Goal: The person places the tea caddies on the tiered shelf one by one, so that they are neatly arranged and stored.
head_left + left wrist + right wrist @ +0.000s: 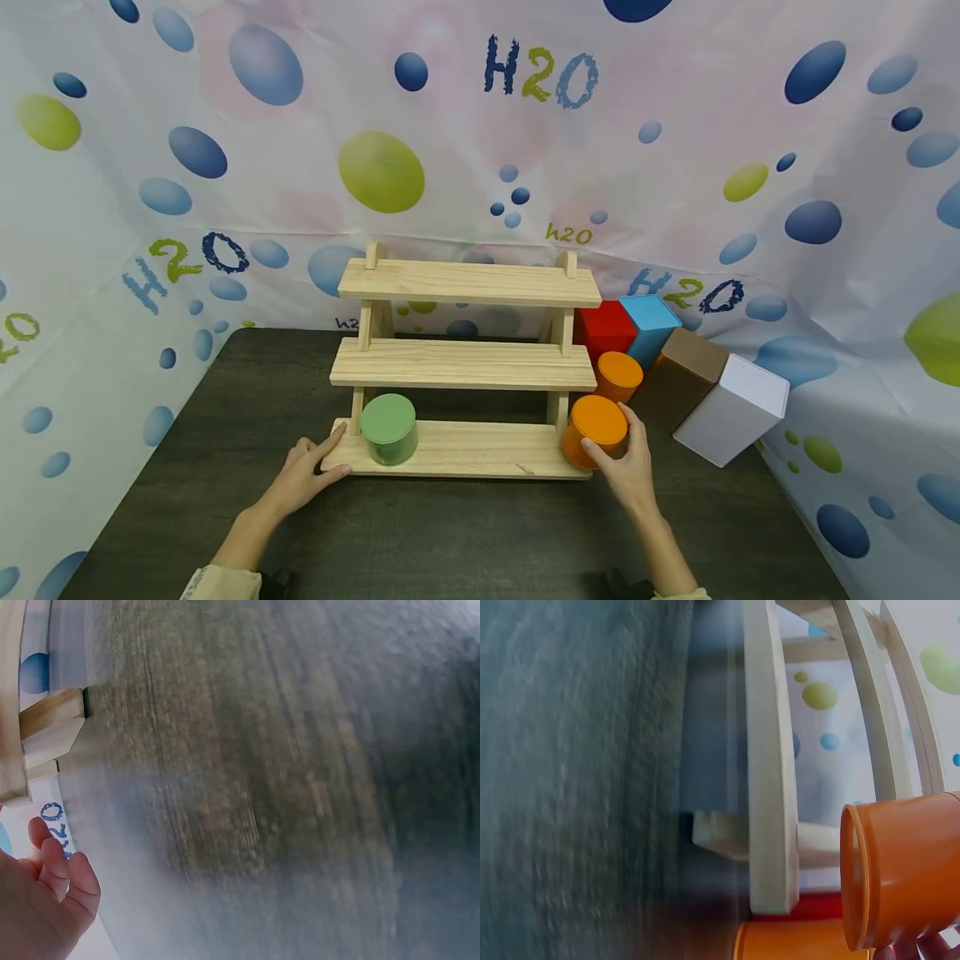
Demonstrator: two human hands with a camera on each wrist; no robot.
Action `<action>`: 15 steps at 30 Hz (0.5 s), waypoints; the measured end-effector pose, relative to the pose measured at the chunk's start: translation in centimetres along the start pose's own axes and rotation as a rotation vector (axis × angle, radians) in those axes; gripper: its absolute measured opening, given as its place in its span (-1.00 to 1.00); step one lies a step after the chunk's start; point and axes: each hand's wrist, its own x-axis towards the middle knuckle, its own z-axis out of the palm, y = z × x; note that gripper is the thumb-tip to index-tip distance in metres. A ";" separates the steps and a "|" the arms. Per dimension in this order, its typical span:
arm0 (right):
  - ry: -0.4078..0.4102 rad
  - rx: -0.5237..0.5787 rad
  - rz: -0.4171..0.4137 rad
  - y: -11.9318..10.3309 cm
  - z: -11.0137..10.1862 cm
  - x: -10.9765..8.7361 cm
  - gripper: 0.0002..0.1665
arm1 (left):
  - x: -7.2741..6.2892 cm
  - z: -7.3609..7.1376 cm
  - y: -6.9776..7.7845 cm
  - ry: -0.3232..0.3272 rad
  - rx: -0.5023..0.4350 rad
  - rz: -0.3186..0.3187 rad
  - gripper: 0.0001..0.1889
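A three-tier wooden display stand (465,364) stands on the dark table. Near the left end of its lowest shelf sits a green lidded jar (388,429). My left hand (298,475) grips that shelf's left end, index finger at the side and thumb at the front edge. In the left wrist view, the other fingers (82,889) curl loosely beside the wood. An orange jar (595,429) is held between the thumb and fingers of my right hand (630,467), over the shelf's right end. The right wrist view shows a gap between this jar (907,862) and the shelf board (769,765).
Right of the stand, a second orange jar (619,375) stands on the table (465,542). Around it are a red box (606,325), a blue box (651,325), a brown box (678,375) and a white box (735,408). Patterned cloth (465,125) hangs behind.
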 end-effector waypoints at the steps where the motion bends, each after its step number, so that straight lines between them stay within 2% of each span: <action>1: -0.009 0.000 -0.007 0.0 0.2 -0.1 -0.12 | 0.0 0.0 0.0 0.003 0.001 0.000 -0.24; 11: -0.119 0.029 0.003 -0.7 2.4 -0.7 -0.09 | -0.1 -0.1 0.2 -0.007 -0.005 -0.016 -0.24; 15: -0.150 0.018 -0.029 -2.1 3.0 -1.0 -0.10 | -0.1 -0.1 0.1 0.002 -0.005 -0.006 -0.24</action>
